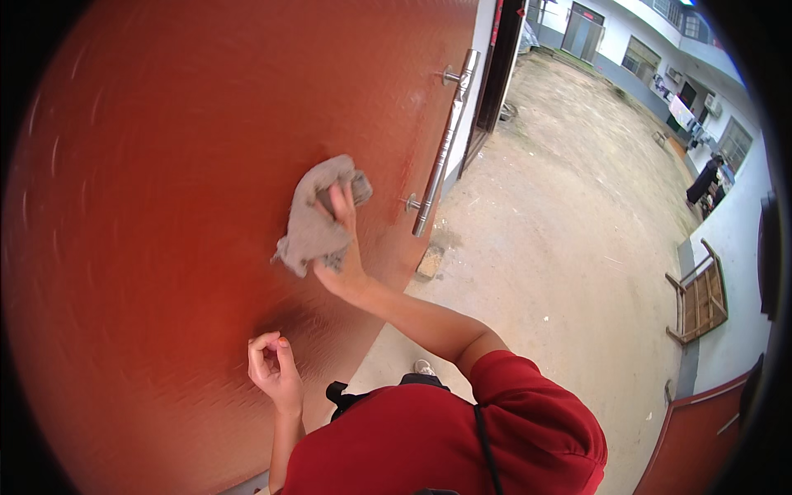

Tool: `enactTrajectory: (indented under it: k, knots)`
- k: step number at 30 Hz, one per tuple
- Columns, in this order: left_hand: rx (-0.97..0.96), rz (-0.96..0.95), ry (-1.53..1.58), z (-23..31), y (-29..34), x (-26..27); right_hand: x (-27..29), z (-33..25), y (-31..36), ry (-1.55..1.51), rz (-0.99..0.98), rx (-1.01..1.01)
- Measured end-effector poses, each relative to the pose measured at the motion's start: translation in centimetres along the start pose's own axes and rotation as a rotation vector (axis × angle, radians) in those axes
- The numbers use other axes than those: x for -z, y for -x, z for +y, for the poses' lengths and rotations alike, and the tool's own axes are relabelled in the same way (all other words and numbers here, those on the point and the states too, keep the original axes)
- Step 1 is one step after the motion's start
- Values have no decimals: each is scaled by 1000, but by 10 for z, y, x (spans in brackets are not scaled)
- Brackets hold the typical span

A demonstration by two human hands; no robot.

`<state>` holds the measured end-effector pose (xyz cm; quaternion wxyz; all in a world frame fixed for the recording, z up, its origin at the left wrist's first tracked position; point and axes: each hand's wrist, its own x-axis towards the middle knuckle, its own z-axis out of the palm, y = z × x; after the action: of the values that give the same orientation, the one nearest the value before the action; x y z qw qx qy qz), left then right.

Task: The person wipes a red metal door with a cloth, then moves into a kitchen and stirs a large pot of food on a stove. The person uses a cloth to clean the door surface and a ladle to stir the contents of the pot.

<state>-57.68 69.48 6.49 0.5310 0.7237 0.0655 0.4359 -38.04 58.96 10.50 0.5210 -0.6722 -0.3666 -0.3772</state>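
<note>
A broad red-brown door (165, 247) with a glossy surface fills the left side of the view. My right hand (342, 256) presses a crumpled grey cloth (318, 227) flat against it, with the fingers partly hidden in the folds. Lower down, my left hand (276, 375) is raised close to the door. Its fingers are curled in toward the thumb, and nothing shows in them. To the right of the cloth, a long metal pull handle (445, 144) stands out from the door near its edge.
A block (430, 262) lies on the ground by the door's edge. At the right, a wooden chair (701, 297) leans by the white wall. Another red door panel (697, 441) is at the lower right. Farther off, a person in dark clothes (706, 181) is near hanging laundry (681, 111).
</note>
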Motion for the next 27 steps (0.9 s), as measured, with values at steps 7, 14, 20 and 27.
enactTrajectory:
  k: [7,14,20,27]
  knots:
    - [7,-228,130,-21,-3,-63,24,3,42,-225,-143,-163]
    - [107,-253,116,-14,-4,-98,26,101,-82,-496,362,-383]
    - [243,-237,114,-18,10,-141,80,198,-152,-316,378,-616]
    - [537,-364,299,-25,-2,-270,140,202,-35,-1014,9,-1188]
